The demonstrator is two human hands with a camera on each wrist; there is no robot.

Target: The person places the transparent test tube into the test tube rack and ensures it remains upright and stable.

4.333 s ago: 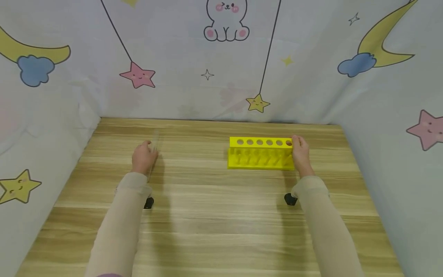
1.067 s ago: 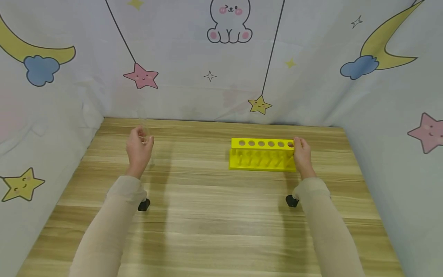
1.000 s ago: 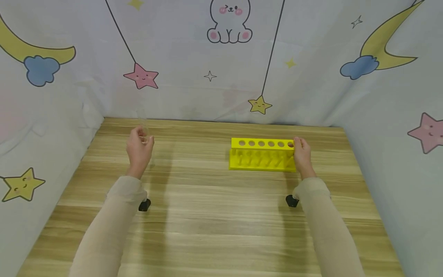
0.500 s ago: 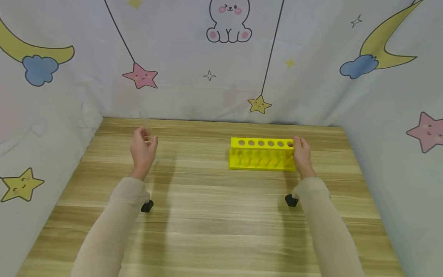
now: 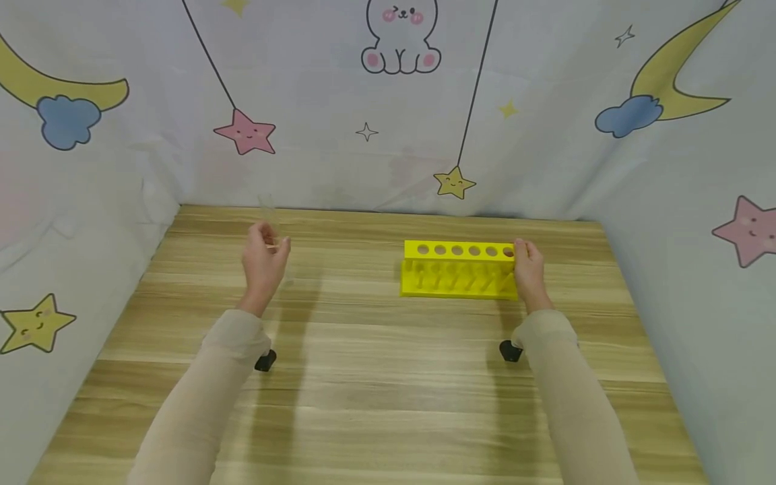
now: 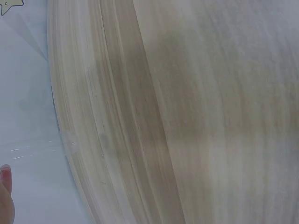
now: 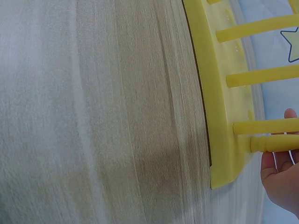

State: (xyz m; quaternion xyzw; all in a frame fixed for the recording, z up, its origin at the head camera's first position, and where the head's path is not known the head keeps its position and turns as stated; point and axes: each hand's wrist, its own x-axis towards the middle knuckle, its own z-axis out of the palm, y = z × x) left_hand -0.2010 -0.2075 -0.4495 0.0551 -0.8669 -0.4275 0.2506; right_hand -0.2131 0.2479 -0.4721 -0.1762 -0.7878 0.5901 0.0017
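In the head view my left hand (image 5: 263,268) pinches a thin clear test tube (image 5: 267,207) above the left part of the table. The tube is tilted and nearly see-through, with its upper part sticking out beyond the fingers. Only a bit of the hand (image 6: 6,200) enters the left wrist view, where the tube's rounded end (image 6: 70,142) shows faintly. A yellow test tube rack (image 5: 457,250) with a row of holes on top and pegs below stands on the right. My right hand (image 5: 529,275) grips its right end, fingers around the end post (image 7: 275,143).
The wood-grain table (image 5: 376,377) runs back to a white cloth wall (image 5: 315,101) printed with stars and moons. More cloth closes off both sides. A small black piece sits at each wrist, the left one (image 5: 265,360) and the right one (image 5: 510,350).
My left hand has raised the test tube from low over the table and turned it; over the last second it has shifted right. My right hand and the rack stay in place.
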